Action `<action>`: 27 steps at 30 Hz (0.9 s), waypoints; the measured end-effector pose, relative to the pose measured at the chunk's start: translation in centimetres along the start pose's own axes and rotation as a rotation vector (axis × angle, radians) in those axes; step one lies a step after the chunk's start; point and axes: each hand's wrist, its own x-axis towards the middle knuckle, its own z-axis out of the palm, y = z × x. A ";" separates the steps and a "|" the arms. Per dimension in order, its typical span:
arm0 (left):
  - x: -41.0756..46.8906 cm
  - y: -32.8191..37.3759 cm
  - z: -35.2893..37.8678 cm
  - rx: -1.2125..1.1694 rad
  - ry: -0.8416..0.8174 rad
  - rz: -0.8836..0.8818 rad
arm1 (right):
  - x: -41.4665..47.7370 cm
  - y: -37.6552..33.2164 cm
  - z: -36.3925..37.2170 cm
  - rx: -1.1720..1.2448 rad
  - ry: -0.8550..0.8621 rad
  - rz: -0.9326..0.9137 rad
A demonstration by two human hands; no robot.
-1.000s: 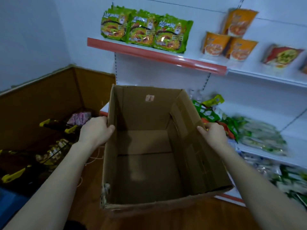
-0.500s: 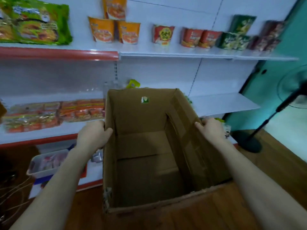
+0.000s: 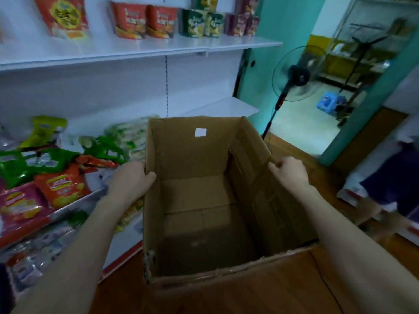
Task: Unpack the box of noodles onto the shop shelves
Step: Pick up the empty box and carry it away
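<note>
An open brown cardboard box (image 3: 195, 223) hangs in front of me above the wooden floor, and nothing lies inside it. My left hand (image 3: 131, 180) grips the top of its left wall, thumb curled over the rim. My right hand (image 3: 289, 171) grips the top of the right wall. White shop shelves (image 3: 136, 53) stand to the left. Red and green noodle cups (image 3: 145, 21) line the upper shelf. Green, red and pink noodle packets (image 3: 59, 184) lie on the middle shelf beside my left hand.
A black standing fan (image 3: 294, 75) stands right of the shelves by a teal wall (image 3: 283, 30). Behind it a doorway opens onto a room with a blue stool (image 3: 326, 103). A low white unit with dark cloth (image 3: 390, 184) sits at the right.
The view has swung right along the shelves with the box carried in both hands. The left green packets left the view; the fan and doorway came in. Both grips are unchanged.
</note>
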 end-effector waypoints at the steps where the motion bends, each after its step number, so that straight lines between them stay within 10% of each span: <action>1: 1.4 0.9 0.8 -0.010 -0.021 0.029 | 0.5 0.9 -0.2 0.003 0.005 0.034; 14: 17.5 18.0 10.0 -0.015 -0.277 0.669 | 1.2 12.3 -3.8 0.113 0.269 0.592; 27: 13.9 45.3 21.8 0.001 -0.513 1.148 | -4.9 28.9 -10.6 -0.040 0.571 1.100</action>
